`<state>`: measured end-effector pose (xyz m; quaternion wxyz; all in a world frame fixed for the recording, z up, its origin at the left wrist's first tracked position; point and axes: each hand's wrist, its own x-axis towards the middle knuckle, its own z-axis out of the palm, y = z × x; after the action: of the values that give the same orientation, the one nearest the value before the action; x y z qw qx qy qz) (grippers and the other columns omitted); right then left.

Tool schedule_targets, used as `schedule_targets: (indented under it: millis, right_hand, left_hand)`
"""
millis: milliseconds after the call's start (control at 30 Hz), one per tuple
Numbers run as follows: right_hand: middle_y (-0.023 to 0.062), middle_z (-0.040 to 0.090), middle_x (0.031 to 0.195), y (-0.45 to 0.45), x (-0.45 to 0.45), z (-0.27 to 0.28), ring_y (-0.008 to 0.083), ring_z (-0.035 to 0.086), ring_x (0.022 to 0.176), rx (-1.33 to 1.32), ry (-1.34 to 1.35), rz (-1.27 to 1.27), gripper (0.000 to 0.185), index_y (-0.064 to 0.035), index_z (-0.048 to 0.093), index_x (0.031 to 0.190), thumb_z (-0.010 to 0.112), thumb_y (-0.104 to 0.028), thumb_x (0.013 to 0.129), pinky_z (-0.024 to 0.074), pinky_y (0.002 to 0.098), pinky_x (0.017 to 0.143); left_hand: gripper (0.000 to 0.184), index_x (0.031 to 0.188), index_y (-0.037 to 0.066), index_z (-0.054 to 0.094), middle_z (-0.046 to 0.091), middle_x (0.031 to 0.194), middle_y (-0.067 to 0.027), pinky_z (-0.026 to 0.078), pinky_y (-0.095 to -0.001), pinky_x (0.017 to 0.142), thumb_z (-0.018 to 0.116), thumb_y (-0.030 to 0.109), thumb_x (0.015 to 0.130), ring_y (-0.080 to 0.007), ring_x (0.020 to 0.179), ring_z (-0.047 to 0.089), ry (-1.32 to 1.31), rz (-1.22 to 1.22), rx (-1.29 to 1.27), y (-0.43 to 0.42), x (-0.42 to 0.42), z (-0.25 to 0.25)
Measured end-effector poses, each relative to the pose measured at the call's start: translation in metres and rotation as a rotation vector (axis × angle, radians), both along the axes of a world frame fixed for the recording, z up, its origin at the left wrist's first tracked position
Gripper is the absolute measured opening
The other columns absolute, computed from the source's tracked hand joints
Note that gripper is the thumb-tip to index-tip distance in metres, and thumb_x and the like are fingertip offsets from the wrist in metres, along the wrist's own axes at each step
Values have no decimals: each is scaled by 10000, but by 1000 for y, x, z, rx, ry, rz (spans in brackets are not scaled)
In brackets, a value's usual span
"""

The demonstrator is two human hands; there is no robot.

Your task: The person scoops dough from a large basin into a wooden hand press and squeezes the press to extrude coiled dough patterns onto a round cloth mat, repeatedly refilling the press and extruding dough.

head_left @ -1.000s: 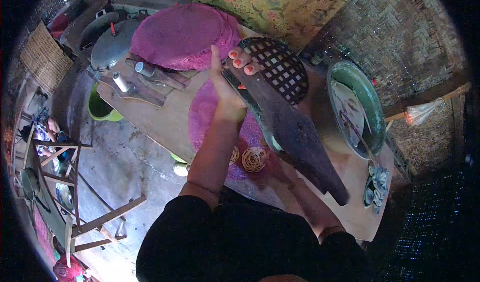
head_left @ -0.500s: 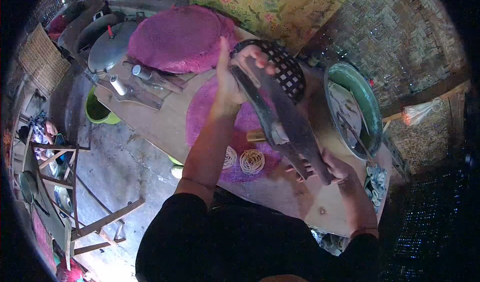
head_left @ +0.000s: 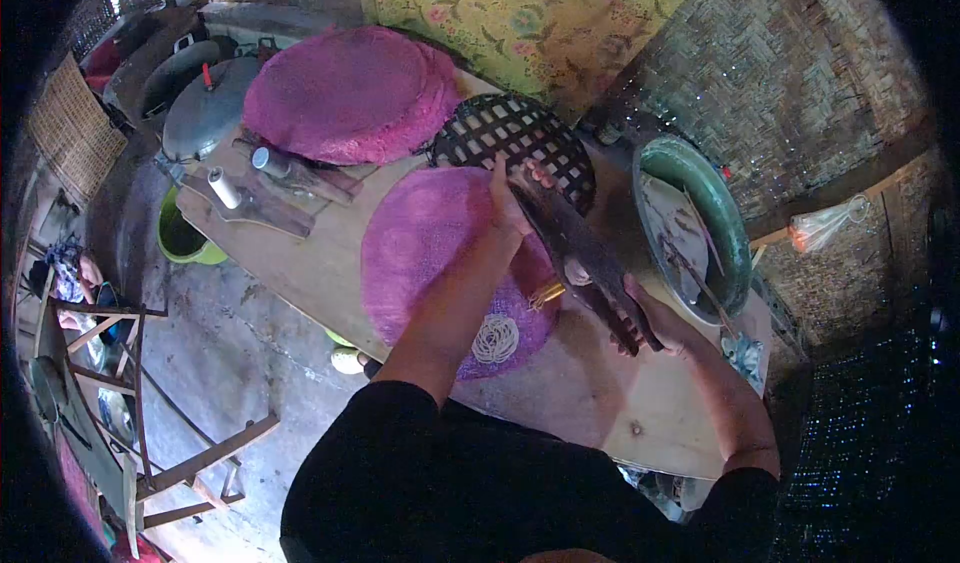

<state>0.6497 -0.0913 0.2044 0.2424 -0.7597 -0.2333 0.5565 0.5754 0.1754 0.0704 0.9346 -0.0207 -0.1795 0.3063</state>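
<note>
Both my hands hold a long dark wooden hand press with a short brass cylinder sticking out of its side. My left hand wraps its upper end, thumb on the near side and fingertips over the far edge. Around the lower end my right hand is closed, fingers curled underneath. The press hangs slantwise above the edge of a round pink mesh sheet. On that mesh lies a coil of thin pale strands, just below the cylinder and beside my left forearm.
Behind stand a pile of round pink mesh sheets and a black woven basket. A green basin with pale contents and sticks is at right. A white cylinder sits on a wooden piece at left; a lime-green bucket is below the table edge.
The press has come lower and a little to the right, with both hands still on it. Its two wooden arms look closer together. The view has shifted slightly.
</note>
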Motion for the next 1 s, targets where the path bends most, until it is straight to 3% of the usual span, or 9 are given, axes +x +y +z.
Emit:
schedule_targets:
  millis: [67, 133, 333, 433, 533, 667, 833, 900, 1000]
  right_hand:
    - [145, 616, 736, 4, 4, -1, 233, 626, 597, 5, -2, 11, 878, 21, 517, 1045, 307, -787, 776, 518, 337, 533]
    - [166, 619, 747, 7, 0, -1, 249, 634, 626, 12, 5, 22, 862, 22, 498, 1075, 296, -769, 796, 521, 356, 560]
    - [125, 599, 693, -8, -18, 34, 190, 598, 518, 29, 89, -54, 831, 25, 548, 981, 344, -758, 794, 490, 295, 446]
    - [119, 597, 664, -13, -9, 47, 188, 595, 506, -7, -10, -9, 801, 25, 553, 945, 345, -738, 812, 491, 294, 449]
    - [93, 584, 615, -9, 0, 43, 167, 582, 480, 25, -135, -34, 783, 9, 565, 845, 342, -741, 812, 483, 279, 437]
    - [90, 580, 610, -2, -10, 28, 166, 578, 472, 97, -79, -31, 771, -7, 563, 878, 375, -751, 792, 488, 282, 440]
    - [91, 575, 601, -16, -12, 17, 170, 578, 466, 36, 35, -33, 739, -18, 556, 919, 397, -730, 800, 489, 282, 413]
    - [122, 602, 631, -22, -16, 23, 214, 606, 492, 19, -37, -64, 796, 25, 556, 885, 343, -739, 811, 512, 316, 458]
    - [119, 596, 618, -34, 0, 13, 209, 606, 492, -10, -176, -4, 809, 28, 560, 888, 338, -746, 806, 510, 309, 456]
  left_hand:
    - [639, 808, 94, 511, 493, 674, -32, 420, -399, 689, 301, 696, 844, -234, 667, 511, 5, 79, 155, 15, 1, 8]
    - [642, 808, 95, 517, 492, 667, -30, 422, -399, 687, 303, 699, 842, -234, 658, 511, 29, 82, 132, 16, -13, 29]
    - [636, 801, 97, 529, 496, 669, -28, 424, -406, 705, 309, 692, 844, -236, 670, 514, 22, 43, 64, -7, -27, 42]
    - [545, 780, 115, 511, 482, 657, 3, 415, -382, 682, 316, 613, 885, -188, 653, 497, 50, 70, 24, -19, -17, 48]
    - [643, 702, 113, 487, 455, 643, -13, 385, -366, 651, 274, 702, 844, -215, 654, 480, -61, 55, 64, -4, -4, 57]
    - [642, 721, 116, 494, 457, 633, -12, 389, -374, 637, 281, 711, 837, -211, 641, 482, 29, 46, 129, 12, -20, 67]
    - [632, 773, 122, 502, 480, 644, -20, 410, -399, 644, 283, 712, 836, -223, 638, 492, 117, 67, 58, -11, -29, 45]
    - [627, 771, 123, 504, 480, 638, -21, 413, -407, 649, 282, 706, 841, -226, 633, 493, 234, 36, 6, -20, -17, 32]
    - [613, 755, 128, 497, 475, 613, -13, 413, -401, 646, 292, 698, 845, -224, 605, 495, 115, -40, -47, -27, 7, 22]
